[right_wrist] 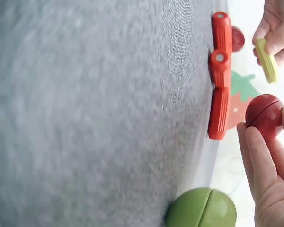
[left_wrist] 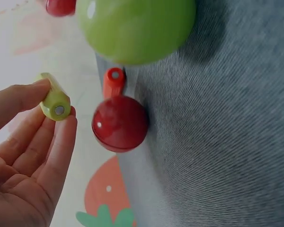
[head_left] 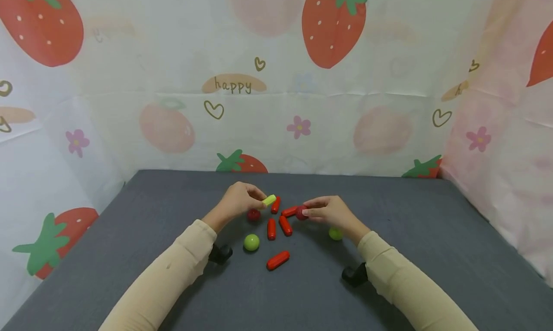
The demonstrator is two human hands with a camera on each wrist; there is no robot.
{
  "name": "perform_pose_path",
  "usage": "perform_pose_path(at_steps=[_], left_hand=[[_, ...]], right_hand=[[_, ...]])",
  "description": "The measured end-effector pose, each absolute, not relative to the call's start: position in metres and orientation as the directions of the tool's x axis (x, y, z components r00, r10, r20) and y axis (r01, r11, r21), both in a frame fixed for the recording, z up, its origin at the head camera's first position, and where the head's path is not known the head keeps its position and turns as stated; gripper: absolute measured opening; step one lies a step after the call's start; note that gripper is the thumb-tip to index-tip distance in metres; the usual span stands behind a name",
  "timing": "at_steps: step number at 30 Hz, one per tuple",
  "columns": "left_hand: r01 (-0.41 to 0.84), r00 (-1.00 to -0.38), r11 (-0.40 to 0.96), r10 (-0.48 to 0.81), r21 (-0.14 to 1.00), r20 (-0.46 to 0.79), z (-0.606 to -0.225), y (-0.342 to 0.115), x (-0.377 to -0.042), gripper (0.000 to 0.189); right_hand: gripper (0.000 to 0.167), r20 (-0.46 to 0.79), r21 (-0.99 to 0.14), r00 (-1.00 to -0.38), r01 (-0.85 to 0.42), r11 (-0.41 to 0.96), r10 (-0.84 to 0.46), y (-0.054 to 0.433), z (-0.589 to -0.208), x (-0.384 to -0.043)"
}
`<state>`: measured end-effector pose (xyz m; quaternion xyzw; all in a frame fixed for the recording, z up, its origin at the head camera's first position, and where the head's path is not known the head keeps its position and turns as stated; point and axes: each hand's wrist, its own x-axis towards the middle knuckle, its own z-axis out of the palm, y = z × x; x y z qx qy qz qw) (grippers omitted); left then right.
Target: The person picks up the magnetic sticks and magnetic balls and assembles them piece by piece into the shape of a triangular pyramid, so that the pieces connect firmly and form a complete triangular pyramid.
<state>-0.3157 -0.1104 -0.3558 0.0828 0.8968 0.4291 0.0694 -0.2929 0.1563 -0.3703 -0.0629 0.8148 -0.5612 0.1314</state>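
Observation:
My left hand (head_left: 236, 202) pinches a yellow-green rod (left_wrist: 56, 101) between thumb and fingers, lifted above the table; a round grey spot marks its end. In my right hand (head_left: 331, 212) a dark red ball (right_wrist: 265, 116) with a seam around it is held by the fingertips, also raised. The two held things are apart. Below the left hand lies another red ball (head_left: 253, 215). Several red rods (head_left: 271, 229) are scattered between the hands, some with grey spots on their ends. One red rod (head_left: 289, 211) appears partly behind the held ball in the head view.
A green ball (head_left: 251, 242) sits near the left wrist, and a second green ball (head_left: 335, 233) is partly covered by the right wrist. Nearest me lies a single red rod (head_left: 278, 260). The dark grey table (head_left: 389, 201) ends at a strawberry-print curtain (head_left: 276, 144).

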Motion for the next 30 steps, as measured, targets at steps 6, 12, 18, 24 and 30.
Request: perform_pose_path(at_steps=[6, 12, 18, 24, 30], left_hand=[[0.110, -0.970, 0.634, 0.238, 0.765, -0.058, -0.357, -0.109, -0.303, 0.016], [0.125, -0.959, 0.625, 0.274, 0.771, -0.067, -0.361, -0.109, -0.294, 0.014], [0.138, -0.955, 0.628, 0.289, 0.766, -0.065, -0.363, -0.105, -0.288, 0.012], [0.139, -0.950, 0.610, 0.303, 0.780, -0.067, -0.366, -0.103, -0.285, 0.013], [0.141, -0.948, 0.595, 0.311, 0.792, -0.065, -0.366, -0.104, -0.281, 0.012]], right_hand=[[0.040, -0.144, -0.939, -0.963, 0.060, 0.338, -0.230, 0.153, -0.373, -0.291], [0.039, -0.140, -0.951, -0.965, 0.069, 0.300, -0.223, 0.147, -0.375, -0.284], [0.039, -0.140, -0.967, -0.963, 0.082, 0.243, -0.232, 0.143, -0.375, -0.278], [0.040, -0.139, -0.976, -0.959, 0.090, 0.199, -0.248, 0.142, -0.375, -0.275], [0.041, -0.165, -0.981, -0.952, 0.130, 0.147, -0.257, 0.140, -0.376, -0.273]])
